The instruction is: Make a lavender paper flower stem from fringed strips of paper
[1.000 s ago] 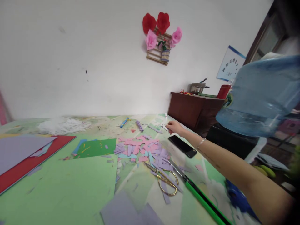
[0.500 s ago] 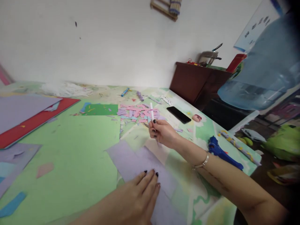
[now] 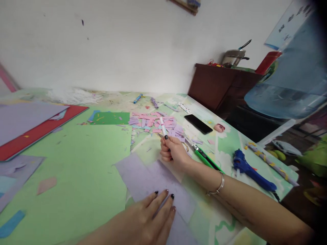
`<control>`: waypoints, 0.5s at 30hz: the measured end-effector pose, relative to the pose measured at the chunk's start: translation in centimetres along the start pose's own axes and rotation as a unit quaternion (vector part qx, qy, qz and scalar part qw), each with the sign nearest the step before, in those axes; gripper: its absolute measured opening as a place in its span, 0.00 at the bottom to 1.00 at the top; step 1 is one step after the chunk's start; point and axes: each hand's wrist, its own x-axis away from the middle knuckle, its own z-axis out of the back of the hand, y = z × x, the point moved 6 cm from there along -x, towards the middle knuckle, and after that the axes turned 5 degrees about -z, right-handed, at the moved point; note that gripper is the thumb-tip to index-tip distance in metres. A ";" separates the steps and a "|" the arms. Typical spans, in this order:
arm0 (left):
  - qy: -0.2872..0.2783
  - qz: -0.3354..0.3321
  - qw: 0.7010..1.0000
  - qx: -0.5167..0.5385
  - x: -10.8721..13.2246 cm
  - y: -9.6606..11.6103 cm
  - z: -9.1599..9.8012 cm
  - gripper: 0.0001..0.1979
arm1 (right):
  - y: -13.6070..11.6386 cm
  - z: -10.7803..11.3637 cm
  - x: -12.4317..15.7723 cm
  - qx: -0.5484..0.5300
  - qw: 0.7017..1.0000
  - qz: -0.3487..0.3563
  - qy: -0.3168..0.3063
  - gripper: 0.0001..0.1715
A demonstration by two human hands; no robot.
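My left hand (image 3: 146,217) lies flat with its fingers stretched out on a sheet of purple paper (image 3: 136,175). My right hand (image 3: 175,151) is closed around a slim white stick with a pink band (image 3: 162,126), whose upper end points up and away from me; whether it is a pen or rolled paper I cannot tell. Behind that hand lie cut strips of pink and purple paper (image 3: 150,120). Just right of the right wrist is a green utility knife (image 3: 208,159), partly hidden by the forearm. Under the right hand shows a paler piece of paper.
On the right are a black phone (image 3: 198,124), a blue hot glue gun (image 3: 251,172) and a purple roll with yellow strips (image 3: 272,163). Decorated rolls lie at the back, including a blue roll (image 3: 138,98). A light green sheet (image 3: 89,170) covers the left, near a red board (image 3: 51,127).
My right hand has shifted slightly down in view, its stick tilting further left. The utility knife has come into sight beside the wrist. My left hand stays on the purple paper.
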 end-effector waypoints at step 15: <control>0.007 0.082 0.996 0.019 0.5 0.1 0.3 0.09 | -5.6 2.7 2.8 0.161 0.947 0.256 0.106 0.11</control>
